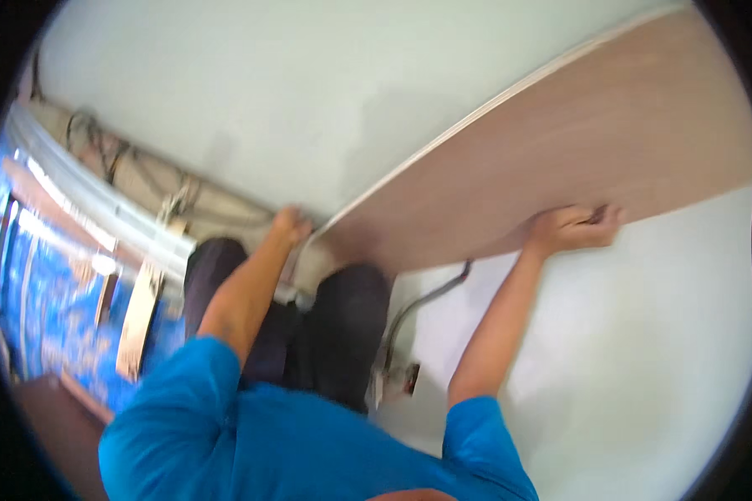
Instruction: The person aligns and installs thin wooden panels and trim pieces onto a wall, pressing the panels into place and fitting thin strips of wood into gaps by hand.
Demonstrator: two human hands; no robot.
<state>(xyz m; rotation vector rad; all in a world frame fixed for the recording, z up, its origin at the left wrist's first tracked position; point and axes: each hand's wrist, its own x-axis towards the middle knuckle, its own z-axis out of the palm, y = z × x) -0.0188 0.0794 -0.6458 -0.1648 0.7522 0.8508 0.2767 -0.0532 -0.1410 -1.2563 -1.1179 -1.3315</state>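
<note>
A long brown wooden board (pixel 510 150) with a pale edge slants from the middle up to the upper right, across white panel surfaces (pixel 292 83). My right hand (pixel 578 225) is closed on the board's lower edge, fingers curled over it. My left hand (pixel 294 224) is closed at the board's near left end, by its pale edge; its fingertips are partly hidden. My knees (pixel 351 309) in dark trousers are just below that end.
Tangled cables (pixel 100 142) lie along a narrow strip at upper left, beside a pale metal rail (pixel 100 209). A blue sheet (pixel 50 301) bears wood offcuts (pixel 138 321). A dark cable (pixel 418 305) runs toward a small box (pixel 411 377) right of my knees.
</note>
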